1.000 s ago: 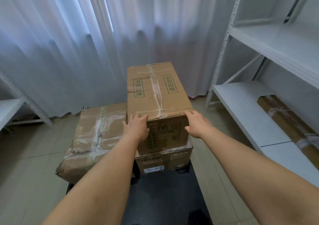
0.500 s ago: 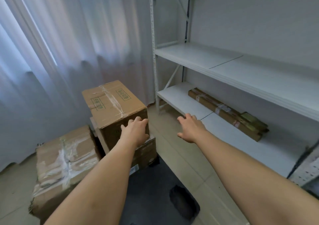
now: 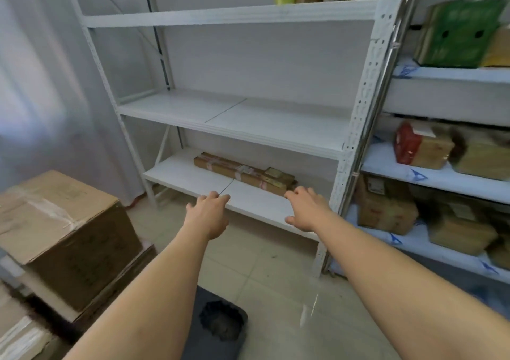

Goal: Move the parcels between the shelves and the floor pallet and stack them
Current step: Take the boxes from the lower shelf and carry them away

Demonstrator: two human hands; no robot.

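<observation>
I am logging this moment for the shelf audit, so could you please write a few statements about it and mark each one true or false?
1. Both hands are empty. True: the left hand and right hand reach forward with loose fingers and hold nothing.
2. The long parcel lies on the middle shelf. False: it lies on the bottom shelf; the middle shelf shows nothing on it.
3. A green box sits on the rack to the right. True.
4. The big box at the left stands on the bottom shelf. False: it sits on another box, apart from the shelves.
</observation>
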